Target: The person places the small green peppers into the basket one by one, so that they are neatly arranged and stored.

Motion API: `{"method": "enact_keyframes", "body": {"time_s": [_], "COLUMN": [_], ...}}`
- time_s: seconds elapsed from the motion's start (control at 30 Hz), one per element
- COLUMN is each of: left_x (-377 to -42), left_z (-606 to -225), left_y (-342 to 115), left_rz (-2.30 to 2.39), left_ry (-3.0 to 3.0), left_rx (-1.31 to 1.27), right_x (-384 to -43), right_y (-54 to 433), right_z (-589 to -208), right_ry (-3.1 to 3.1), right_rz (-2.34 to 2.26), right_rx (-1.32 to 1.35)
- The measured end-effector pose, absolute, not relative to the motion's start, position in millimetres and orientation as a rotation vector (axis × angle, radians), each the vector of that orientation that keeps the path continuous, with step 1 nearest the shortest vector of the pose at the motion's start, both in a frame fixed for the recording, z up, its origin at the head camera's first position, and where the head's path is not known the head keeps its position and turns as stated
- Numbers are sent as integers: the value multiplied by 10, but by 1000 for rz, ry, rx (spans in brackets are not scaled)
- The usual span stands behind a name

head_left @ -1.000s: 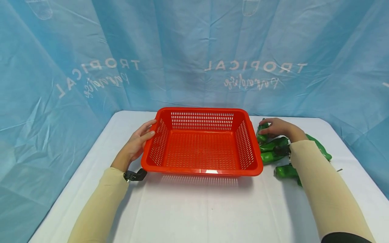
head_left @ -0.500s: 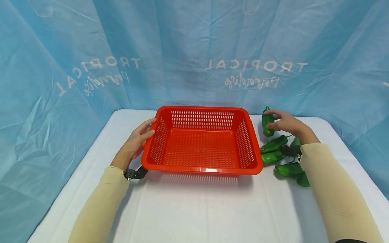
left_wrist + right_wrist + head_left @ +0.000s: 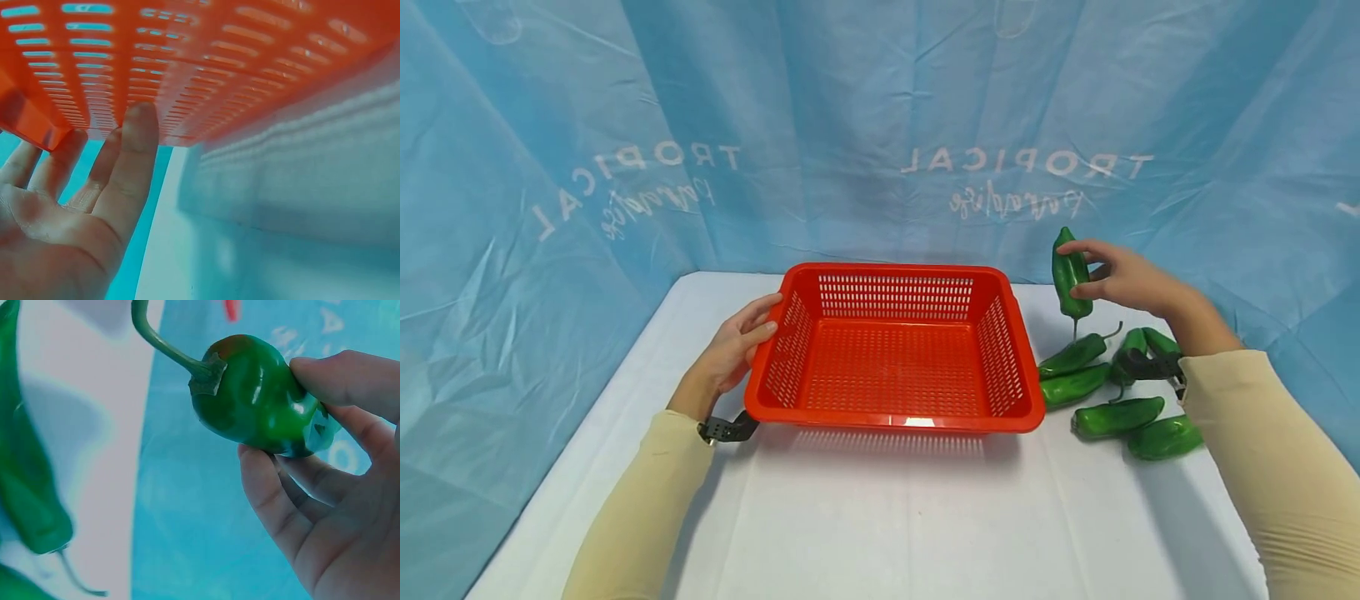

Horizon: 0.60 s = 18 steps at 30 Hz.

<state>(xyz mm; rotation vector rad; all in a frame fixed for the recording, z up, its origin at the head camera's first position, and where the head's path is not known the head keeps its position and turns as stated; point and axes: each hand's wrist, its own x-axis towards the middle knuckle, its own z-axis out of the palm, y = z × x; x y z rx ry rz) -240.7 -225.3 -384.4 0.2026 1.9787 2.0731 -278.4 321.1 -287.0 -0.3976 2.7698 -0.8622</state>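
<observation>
A green pepper [image 3: 1066, 271], smooth with a long thin stem hanging downward, is raised above the table at the back right. My right hand [image 3: 1138, 279] pinches it between thumb and fingertips. The right wrist view shows the pepper's stem end [image 3: 240, 394] with a reddish patch on top. At the left of a red slotted plastic basket [image 3: 887, 419], my left hand [image 3: 737, 346] touches the rim with extended fingers. In the left wrist view, those fingers [image 3: 139, 134] reach up against the basket's outer wall [image 3: 206, 75]. The basket's inside holds nothing visible.
Several more green peppers [image 3: 1116, 417] lie on the white-covered table [image 3: 880, 517] to the right of the basket, some close against its right side. My right wrist and sleeve partly cover the farther ones. A blue printed curtain [image 3: 850, 125] closes off the back and sides.
My right hand has lifted the pepper from beside the basket, moving up and slightly right. More of the peppers on the table have come into sight. My left hand and the basket have stayed put.
</observation>
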Motion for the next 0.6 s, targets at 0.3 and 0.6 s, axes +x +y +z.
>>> {"method": "enact_keyframes", "body": {"time_s": [0.3, 0.6], "left_x": [-2397, -2410], "left_z": [-3871, -3887], "left_y": [-2255, -2236], "left_rz": [2076, 2116], "left_ry": [1967, 1914], "left_rx": [194, 127], "right_x": [-2683, -2531], "right_y": [2892, 2536], "right_z": [-2620, -2454], "right_ry": [2805, 2775], "right_rz": [-815, -773], "right_rx": [-510, -655]}}
